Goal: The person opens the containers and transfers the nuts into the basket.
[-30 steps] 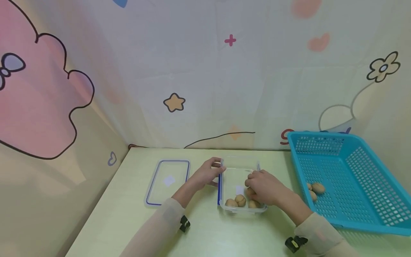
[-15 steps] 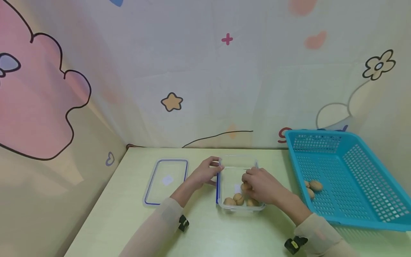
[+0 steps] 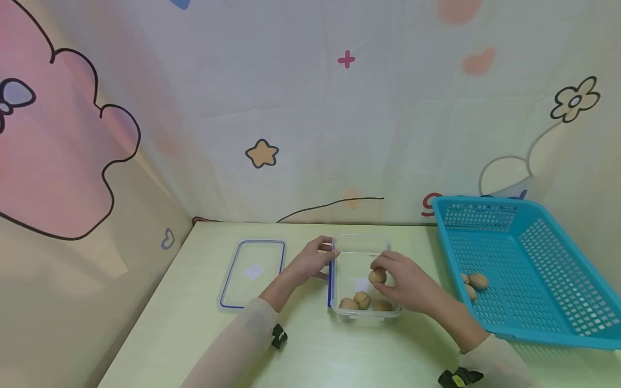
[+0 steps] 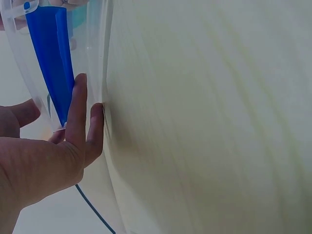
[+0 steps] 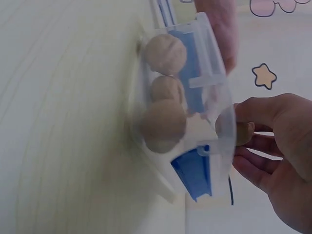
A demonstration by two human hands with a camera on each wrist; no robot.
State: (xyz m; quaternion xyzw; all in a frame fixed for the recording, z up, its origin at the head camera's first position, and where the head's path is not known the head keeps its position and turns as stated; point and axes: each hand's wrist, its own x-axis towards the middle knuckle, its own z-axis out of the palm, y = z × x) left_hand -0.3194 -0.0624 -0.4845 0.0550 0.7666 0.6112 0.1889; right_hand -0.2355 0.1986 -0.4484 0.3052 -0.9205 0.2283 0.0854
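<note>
My right hand [image 3: 405, 277] pinches a tan walnut [image 3: 377, 276] between thumb and fingers, raised inside a clear plastic container [image 3: 350, 267]. Three more walnuts [image 3: 361, 300] sit along the container's near end, and the right wrist view shows them through the wall, the closest walnut [image 5: 163, 126] looking largest. At the container's left side, my left hand [image 3: 312, 261] holds the wall, thumb over the rim. Its fingers [image 4: 77, 109] lie against the outside beside a blue hanging latch flap [image 4: 51, 58] in the left wrist view.
A clear lid [image 3: 254, 272] with a blue seal lies flat on the pale table [image 3: 310, 350], left of the container. On the right stands a blue perforated basket [image 3: 524, 258] with a few walnuts [image 3: 478, 281] near its left wall. A printed curtain [image 3: 310, 108] hangs behind.
My right hand has lifted the walnut from the container's near right part, so it now shows clearly between thumb and fingers. The left hand keeps its hold on the container's side.
</note>
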